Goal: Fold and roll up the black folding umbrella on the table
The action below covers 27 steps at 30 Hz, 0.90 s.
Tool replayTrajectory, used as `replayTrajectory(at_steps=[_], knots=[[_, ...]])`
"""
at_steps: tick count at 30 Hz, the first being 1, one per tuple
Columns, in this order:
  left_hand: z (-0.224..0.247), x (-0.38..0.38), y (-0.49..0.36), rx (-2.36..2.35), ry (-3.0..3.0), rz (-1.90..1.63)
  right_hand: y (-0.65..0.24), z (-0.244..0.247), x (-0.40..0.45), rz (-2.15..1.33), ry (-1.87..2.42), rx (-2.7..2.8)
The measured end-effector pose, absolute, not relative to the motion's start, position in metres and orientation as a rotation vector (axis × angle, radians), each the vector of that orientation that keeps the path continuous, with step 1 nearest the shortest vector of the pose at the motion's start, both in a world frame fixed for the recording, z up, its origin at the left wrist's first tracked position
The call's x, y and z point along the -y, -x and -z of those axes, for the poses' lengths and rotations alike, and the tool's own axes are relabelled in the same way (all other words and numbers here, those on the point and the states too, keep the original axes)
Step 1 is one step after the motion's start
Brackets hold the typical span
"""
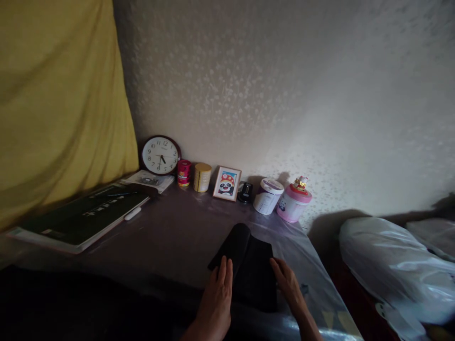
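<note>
A piece of black cloth [255, 279] lies on the table near its front right. Its left part is folded over in a rounded, raised flap. Against this flap rest the long, stretched fingers of my left hand [217, 296], which is open. My right hand [288, 286] touches the cloth's right edge with its fingertips; the fingers look extended, and the thumb is hard to make out. The underside of the cloth is hidden.
Along the wall stand a round clock [161, 155], a red can [184, 173], a yellow can [202, 177], a framed panda picture [227, 183], a small black object [245, 193], a white tub [268, 196] and a pink tub [293, 203]. A large dark-green book [88, 213] lies left. Plastic bags [394, 260] sit right.
</note>
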<state>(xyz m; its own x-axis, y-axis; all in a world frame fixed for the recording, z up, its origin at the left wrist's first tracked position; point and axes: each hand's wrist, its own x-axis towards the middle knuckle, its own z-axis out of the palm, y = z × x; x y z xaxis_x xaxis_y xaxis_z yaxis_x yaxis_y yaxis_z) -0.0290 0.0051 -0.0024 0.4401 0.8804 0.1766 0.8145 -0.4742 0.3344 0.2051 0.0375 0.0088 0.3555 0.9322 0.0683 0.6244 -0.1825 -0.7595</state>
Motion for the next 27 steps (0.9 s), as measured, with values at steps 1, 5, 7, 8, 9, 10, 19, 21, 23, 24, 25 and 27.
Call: replayTrajectory(at_steps=[1,5,7,8,9,10,19,21,23,24,25,27], knots=[[0.003,-0.005,0.029,-1.479,-2.488,-0.500,-0.201,-0.010,-0.035,-0.526,1.906,1.361],[0.000,-0.004,0.030,-1.499,-2.404,-0.449,-0.191,-0.015,-0.035,-0.386,1.938,1.395],[-0.002,-0.004,0.031,-1.515,-2.344,-0.413,-0.190,-0.018,-0.037,-0.363,1.938,1.435],[-0.003,-0.003,0.031,-1.512,-2.323,-0.407,-0.190,-0.019,-0.038,-0.360,1.934,1.452],[-0.003,-0.003,0.032,-1.503,-2.307,-0.412,-0.190,-0.020,-0.038,-0.360,1.931,1.465],[-0.003,-0.003,0.032,-1.487,-2.296,-0.423,-0.189,-0.022,-0.038,-0.361,1.926,1.478],[-0.012,-0.006,0.033,-1.502,-2.233,-0.342,-0.185,-0.024,-0.042,-0.323,1.945,1.505],[-0.016,-0.005,0.033,-1.525,-2.228,-0.293,-0.186,-0.024,-0.047,-0.414,1.923,1.510],[-0.018,-0.003,0.032,-1.547,-2.245,-0.294,-0.185,-0.028,-0.052,-0.550,1.855,1.506],[-0.018,-0.003,0.032,-1.553,-2.260,-0.313,-0.183,-0.032,-0.054,-0.624,1.807,1.495],[-0.017,-0.002,0.031,-1.558,-2.277,-0.338,-0.180,-0.037,-0.056,-0.692,1.754,1.480],[-0.016,-0.002,0.031,-1.568,-2.295,-0.366,-0.172,-0.049,-0.060,-0.769,1.658,1.445]])
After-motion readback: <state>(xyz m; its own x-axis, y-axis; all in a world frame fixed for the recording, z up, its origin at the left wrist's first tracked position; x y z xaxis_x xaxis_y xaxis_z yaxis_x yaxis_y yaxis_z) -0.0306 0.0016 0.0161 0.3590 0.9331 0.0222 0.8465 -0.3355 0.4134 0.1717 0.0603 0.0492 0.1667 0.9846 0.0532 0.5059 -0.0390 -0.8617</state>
